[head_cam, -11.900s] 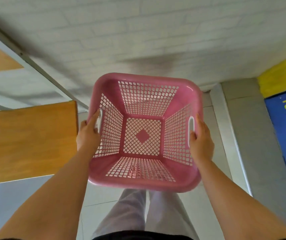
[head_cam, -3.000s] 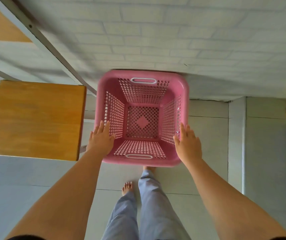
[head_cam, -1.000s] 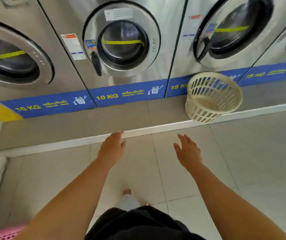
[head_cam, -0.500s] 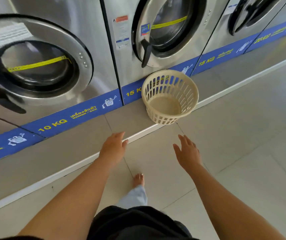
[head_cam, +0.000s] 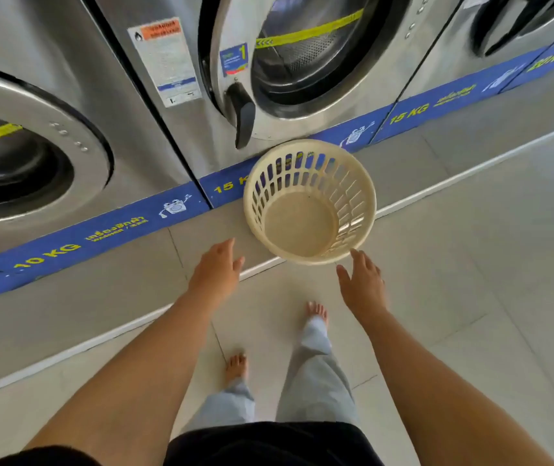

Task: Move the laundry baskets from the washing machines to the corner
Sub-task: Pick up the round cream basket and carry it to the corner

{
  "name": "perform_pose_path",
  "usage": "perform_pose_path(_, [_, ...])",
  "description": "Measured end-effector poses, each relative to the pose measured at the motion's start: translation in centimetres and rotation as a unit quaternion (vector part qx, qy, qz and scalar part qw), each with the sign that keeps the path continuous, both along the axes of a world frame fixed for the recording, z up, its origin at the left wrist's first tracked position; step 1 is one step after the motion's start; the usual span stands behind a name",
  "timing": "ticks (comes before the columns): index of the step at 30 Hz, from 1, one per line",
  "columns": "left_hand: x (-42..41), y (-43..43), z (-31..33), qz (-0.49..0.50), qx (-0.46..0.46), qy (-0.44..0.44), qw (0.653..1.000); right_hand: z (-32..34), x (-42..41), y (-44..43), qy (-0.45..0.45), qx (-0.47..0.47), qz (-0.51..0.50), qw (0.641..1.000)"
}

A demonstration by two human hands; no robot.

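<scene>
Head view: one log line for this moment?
phase: reach | target: round cream plastic basket, empty, on ledge | left hand: open | right hand: open

Washer doors [head_cam: 305,55] cut off at top; sticker text [head_cam: 164,58] unreadable

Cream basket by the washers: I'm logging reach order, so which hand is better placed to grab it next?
Right hand: its fingertips are almost at the cream basket's near rim. The left hand is open too, but farther off.

A single view is given, taken from head height and aimed forward and steeply down. The grey tiled floor [head_cam: 470,297] is seen close in the lower frame, and the stainless steel washing machine fronts [head_cam: 154,136] are cut off along the top.
</scene>
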State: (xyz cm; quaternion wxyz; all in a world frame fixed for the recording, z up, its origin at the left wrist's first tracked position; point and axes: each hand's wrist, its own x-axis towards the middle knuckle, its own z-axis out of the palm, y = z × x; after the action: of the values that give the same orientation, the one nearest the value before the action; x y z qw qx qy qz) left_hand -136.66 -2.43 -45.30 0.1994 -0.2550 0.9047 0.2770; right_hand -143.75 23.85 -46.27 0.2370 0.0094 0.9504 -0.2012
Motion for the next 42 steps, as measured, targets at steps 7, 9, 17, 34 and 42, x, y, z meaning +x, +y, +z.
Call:
perform_pose_path(7, [-10.5, 3.9, -5.3, 0.141, 0.021, -0.013, 0.99, -5.0, -13.2, 2.8, -0.002, 0.008, 0.054, 0.998])
perform_pose_path(9, [-13.2, 4.4, -7.5, 0.169, 0.025, -0.007, 0.985, -7.1, -16.5, 3.0, -0.001, 0.011, 0.055, 0.998])
perform_pose_path(17, [-18.4, 4.3, -16.7, 0.235, -0.047, -0.014, 0.971, -16.4, -26.1, 3.3, -0.011, 0.036, 0.038, 0.999])
perform_pose_path(34, [-15.5, 2.5, -24.1, 0.338, -0.046, 0.076, 0.937, -23.1, -29.1, 3.9, 0.073, -0.02, 0.076, 0.994])
perform_pose_path(42, [-6.3, 1.8, -20.7, 0.391, -0.038, 0.082, 0.916, -19.1, -22.4, 1.2, 0.072, -0.011, 0.132, 0.989])
